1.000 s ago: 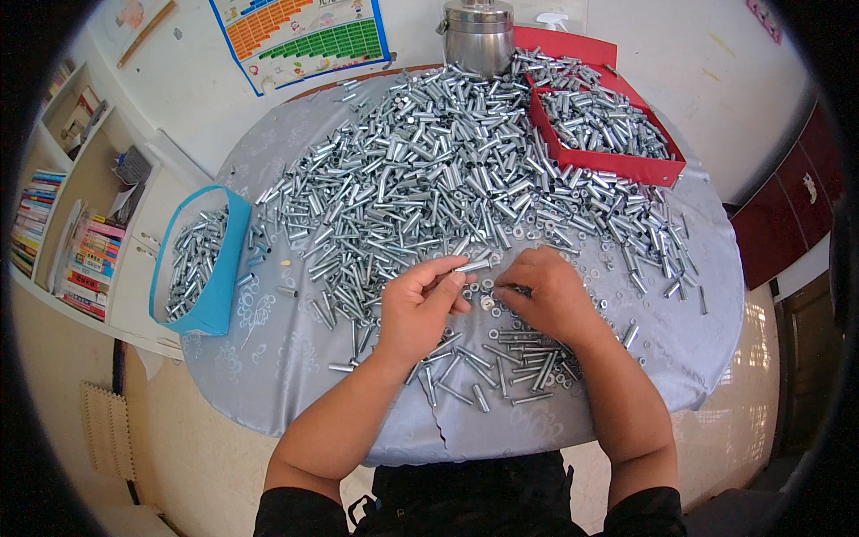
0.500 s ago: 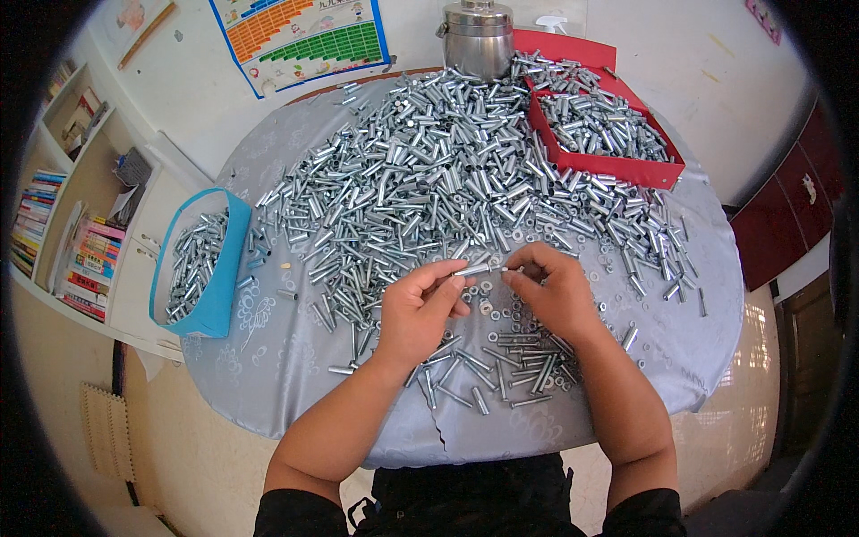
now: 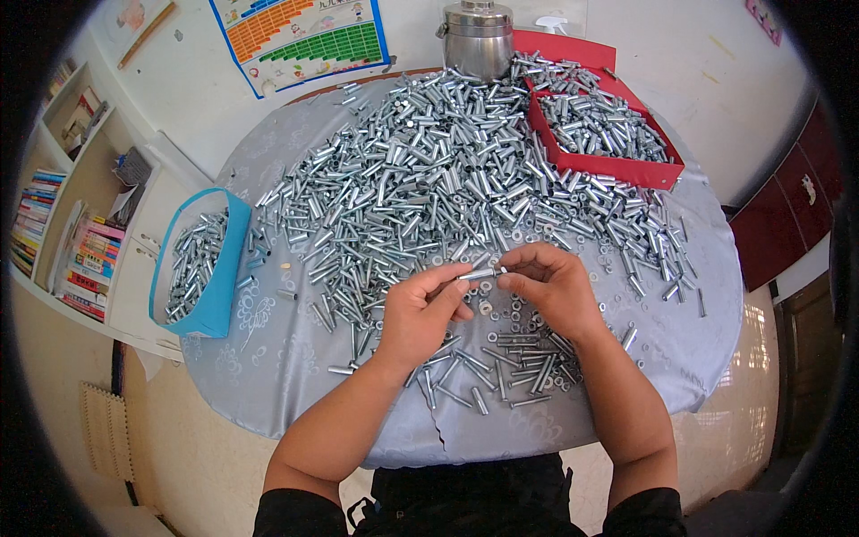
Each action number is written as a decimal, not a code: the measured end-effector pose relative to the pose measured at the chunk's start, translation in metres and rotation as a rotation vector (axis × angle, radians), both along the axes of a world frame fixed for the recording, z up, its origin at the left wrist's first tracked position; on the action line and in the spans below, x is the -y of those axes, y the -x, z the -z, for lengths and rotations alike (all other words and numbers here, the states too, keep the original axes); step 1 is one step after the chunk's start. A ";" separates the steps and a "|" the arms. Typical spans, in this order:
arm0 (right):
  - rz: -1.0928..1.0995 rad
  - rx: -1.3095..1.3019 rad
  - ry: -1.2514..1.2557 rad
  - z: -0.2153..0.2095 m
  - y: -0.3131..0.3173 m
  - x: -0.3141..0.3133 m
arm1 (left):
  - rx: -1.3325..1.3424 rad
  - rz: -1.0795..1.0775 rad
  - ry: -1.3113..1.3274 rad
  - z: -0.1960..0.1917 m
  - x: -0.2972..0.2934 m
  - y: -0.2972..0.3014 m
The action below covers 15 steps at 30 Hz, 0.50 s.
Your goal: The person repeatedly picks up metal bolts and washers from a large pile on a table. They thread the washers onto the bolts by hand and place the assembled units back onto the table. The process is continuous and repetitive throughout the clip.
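My left hand (image 3: 419,313) pinches a silvery metal sleeve (image 3: 479,274) between thumb and fingers, holding it level above the table. At the sleeve's right end the thumb and fingertips of my right hand (image 3: 557,294) are closed on a small metal part, mostly hidden by the fingers; I cannot make out whether it is a nut or a bolt's end. Under my hands lie loose nuts (image 3: 486,307) and several long bolts (image 3: 541,371). Just beyond them spreads a large heap of metal sleeves and bolts (image 3: 420,170).
A blue fabric bin (image 3: 219,295) with metal sleeves stands at the table's left. An open red box (image 3: 617,166) full of similar pieces is at the back right, near a steel pot (image 3: 479,40). A grey patterned cloth (image 3: 295,385) covers the round table. Bookshelves (image 3: 54,206) stand at left.
My right hand has shifted slightly left, and its fingertips now meet the sleeve's right end. My left hand has stayed nearly in place, still holding the sleeve.
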State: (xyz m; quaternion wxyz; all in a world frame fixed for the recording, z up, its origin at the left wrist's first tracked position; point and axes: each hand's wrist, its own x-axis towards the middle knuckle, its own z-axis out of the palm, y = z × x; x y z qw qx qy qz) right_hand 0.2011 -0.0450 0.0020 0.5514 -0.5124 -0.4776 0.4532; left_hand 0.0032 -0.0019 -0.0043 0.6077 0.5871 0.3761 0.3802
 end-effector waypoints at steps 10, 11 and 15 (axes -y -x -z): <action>-0.055 -0.050 0.031 0.002 -0.002 0.000 | -0.007 0.017 0.016 -0.003 0.000 0.001; -0.054 -0.044 0.024 0.002 -0.002 -0.001 | -0.001 0.016 0.019 -0.003 0.000 0.001; -0.050 -0.041 0.003 0.003 0.000 -0.001 | 0.002 0.015 0.052 -0.008 0.000 0.000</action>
